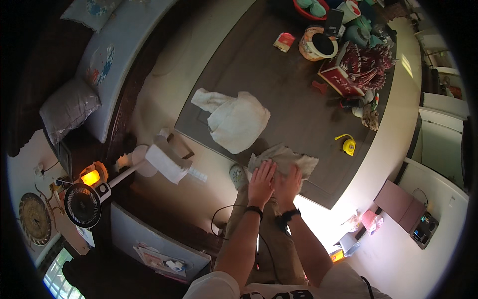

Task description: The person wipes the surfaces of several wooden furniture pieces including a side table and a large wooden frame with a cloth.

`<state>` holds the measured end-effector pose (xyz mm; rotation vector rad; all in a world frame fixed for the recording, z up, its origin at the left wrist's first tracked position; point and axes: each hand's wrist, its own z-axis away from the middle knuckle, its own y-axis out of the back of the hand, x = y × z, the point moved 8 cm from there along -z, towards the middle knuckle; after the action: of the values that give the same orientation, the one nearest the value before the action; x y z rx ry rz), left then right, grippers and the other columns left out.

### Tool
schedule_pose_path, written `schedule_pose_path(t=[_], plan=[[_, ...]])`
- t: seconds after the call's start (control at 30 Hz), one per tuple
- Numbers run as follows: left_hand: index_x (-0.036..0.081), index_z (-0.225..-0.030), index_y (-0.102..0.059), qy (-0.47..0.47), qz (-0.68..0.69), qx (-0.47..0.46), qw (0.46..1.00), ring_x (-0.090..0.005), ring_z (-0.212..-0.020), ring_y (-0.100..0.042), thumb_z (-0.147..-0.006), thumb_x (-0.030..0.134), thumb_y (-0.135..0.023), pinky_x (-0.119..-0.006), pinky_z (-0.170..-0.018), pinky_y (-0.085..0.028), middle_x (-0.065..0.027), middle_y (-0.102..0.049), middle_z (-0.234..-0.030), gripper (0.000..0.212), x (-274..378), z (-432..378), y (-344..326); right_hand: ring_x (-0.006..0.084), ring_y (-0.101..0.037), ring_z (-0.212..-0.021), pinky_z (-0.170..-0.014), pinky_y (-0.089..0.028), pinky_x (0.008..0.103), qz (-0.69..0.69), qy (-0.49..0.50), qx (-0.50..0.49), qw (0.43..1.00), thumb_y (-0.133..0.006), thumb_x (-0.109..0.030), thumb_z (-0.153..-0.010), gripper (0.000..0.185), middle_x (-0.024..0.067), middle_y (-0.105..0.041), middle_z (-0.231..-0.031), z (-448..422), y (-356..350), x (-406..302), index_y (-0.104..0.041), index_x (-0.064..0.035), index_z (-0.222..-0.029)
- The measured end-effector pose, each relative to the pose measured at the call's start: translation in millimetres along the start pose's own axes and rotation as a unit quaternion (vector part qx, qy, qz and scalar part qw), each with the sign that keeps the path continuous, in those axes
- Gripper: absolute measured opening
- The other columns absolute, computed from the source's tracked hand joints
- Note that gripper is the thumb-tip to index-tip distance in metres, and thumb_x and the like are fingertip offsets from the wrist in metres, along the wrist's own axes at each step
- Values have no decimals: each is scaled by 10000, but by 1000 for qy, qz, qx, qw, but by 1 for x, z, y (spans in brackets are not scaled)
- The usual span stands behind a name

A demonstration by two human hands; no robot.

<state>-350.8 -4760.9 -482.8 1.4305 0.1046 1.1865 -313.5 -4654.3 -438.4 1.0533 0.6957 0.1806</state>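
Note:
A beige cloth [285, 159] with a ragged edge lies at the near edge of the dark table [276, 97]. My left hand [262, 178] rests flat on its left part, fingers pointing away from me. Beside it, my right hand [288, 183] lies on the cloth, slightly blurred, with its fingers extended. Neither hand grips anything that I can see. Just beyond, to the left, a larger crumpled cream cloth [239, 121] sits on the tabletop. What is under the hands is hidden.
A yellow tape measure [349, 146] lies on the right. Farther back are a dark red carved figure [364, 71], a round tub [317, 44], a small red-and-white packet [284, 42] and a red basin [298, 9]. A fan [83, 205] stands left, with a bench cushion [160, 243] below.

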Motion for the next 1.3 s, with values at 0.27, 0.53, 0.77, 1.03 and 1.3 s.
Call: schedule_pose_path(t=[0.27,0.53,0.77,1.03,1.3], plan=[[98,-1429,-599,87,26,18,996,-276,-1464,-457,-977,351,-593,-506,-1274,-276,-109,-594,-1472,517,-34,10,10,466,-395,-1429,-1174,-371,549,-74,217,42,972,-931,-376,-723,1049,217,-362,-1616,-104,-37,-202,-383,-100,-1574],[83,-1581,-453,151,-54,22,987,-296,-1545,-356,-966,251,-527,-499,-1294,-234,-112,-423,-1653,641,-37,4,24,359,-492,-1353,-1097,-434,517,68,173,-27,982,-914,-363,-723,816,89,-518,-1464,-151,-51,-188,-536,-178,-1422],[-20,-1629,-307,269,-25,226,936,-443,-1584,-242,-993,216,-428,-558,-1282,-209,-266,-276,-1700,689,-120,-45,99,410,-555,-1270,-1058,-474,541,107,-8,35,994,-847,-331,-794,686,126,-614,-1338,-202,34,-57,-566,-164,-1397],[-12,-1604,-355,156,-140,228,951,-412,-1588,-256,-945,249,-465,-561,-1286,-198,-222,-302,-1704,717,-165,-156,166,375,-443,-1421,-1094,-441,575,152,6,29,988,-813,-340,-828,741,136,-506,-1496,-184,51,1,-493,-162,-1472],[44,-1590,-403,121,-118,241,956,-367,-1589,-276,-927,235,-468,-552,-1288,-205,-169,-333,-1704,692,-188,-229,207,396,-470,-1422,-1191,-370,524,-30,283,-91,954,-656,-120,-907,673,193,-486,-1549,-134,-6,-190,-435,-32,-1537]])
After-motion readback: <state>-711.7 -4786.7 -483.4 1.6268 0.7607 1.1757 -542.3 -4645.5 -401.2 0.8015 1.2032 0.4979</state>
